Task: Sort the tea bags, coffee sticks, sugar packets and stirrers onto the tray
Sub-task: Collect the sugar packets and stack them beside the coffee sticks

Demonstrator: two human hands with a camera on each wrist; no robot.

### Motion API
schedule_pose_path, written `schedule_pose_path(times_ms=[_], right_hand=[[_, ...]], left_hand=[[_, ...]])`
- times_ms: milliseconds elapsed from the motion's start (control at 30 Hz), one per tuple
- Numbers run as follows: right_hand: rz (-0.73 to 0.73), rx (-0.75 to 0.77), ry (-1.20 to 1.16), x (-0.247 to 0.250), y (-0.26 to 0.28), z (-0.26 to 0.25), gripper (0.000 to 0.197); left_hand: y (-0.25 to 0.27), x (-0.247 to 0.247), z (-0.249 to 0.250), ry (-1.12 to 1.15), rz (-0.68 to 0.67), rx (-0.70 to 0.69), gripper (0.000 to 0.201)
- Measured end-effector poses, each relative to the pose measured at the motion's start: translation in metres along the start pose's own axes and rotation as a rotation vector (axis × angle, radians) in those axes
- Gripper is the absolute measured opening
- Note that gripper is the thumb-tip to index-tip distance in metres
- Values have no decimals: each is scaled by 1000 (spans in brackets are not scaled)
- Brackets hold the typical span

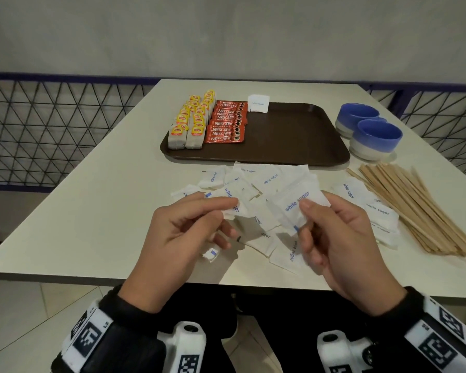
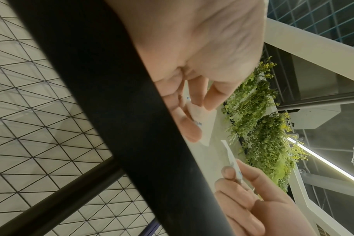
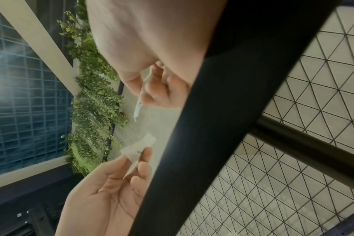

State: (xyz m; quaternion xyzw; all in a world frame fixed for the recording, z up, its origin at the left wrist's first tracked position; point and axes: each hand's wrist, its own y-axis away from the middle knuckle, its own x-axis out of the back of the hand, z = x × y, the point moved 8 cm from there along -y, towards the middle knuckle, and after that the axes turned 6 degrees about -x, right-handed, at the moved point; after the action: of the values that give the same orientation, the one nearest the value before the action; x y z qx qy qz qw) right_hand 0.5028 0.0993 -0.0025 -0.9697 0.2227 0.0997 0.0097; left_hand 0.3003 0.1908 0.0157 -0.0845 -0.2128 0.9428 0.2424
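On the brown tray [image 1: 288, 135], yellow-tagged tea bags [image 1: 191, 119] stand in rows at the left, with red coffee sticks [image 1: 226, 125] beside them. A small stack of white sugar packets [image 1: 258, 103] sits at its far edge. Loose sugar packets [image 1: 269, 179] lie scattered on the table in front of the tray. My left hand [image 1: 228, 216] pinches one sugar packet [image 1: 230, 196] above the pile, and its fingers [image 2: 192, 111] curl on the paper. My right hand [image 1: 304, 216] pinches another packet [image 1: 293, 205], seen edge-on as packet [image 3: 138, 107].
Wooden stirrers [image 1: 414, 211] lie in a fanned heap at the right, with more sugar packets [image 1: 374, 208] against them. Two blue and white bowls [image 1: 377, 138] stand right of the tray. The table's near edge runs just below my wrists. A wire mesh railing borders the table.
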Motion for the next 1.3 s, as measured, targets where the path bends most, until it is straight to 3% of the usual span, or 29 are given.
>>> schedule_pose_path(times_ms=[200,333,433,600,767,933,1067,1300], right_hand=[[-67,57,-19,-4,2,-3,15],[-165,62,-34,-13,2,-6,27],[-166,43,-56,-15,-1,-5,19],[-102,67,-15,-11,-4,-7,14],[-153,141,127,-31,1,-18,19],[-209,128,302,-60,-6,-29,14],[-170,143,397,-68,-14,-33,22],[-97,248,707,-72,-17,-39,36]], left_hand=[[-1,0,0,-148,15,8,18],[0,-6,-8,-86,-1,73,57],[-2,-6,-11,-129,-7,101,80],[-5,-4,-13,-70,-18,121,46],[-5,-3,-13,15,-24,140,27],[-3,-1,-9,47,-14,112,27],[-1,2,-5,140,-4,93,32],[-2,4,-5,107,12,92,30]])
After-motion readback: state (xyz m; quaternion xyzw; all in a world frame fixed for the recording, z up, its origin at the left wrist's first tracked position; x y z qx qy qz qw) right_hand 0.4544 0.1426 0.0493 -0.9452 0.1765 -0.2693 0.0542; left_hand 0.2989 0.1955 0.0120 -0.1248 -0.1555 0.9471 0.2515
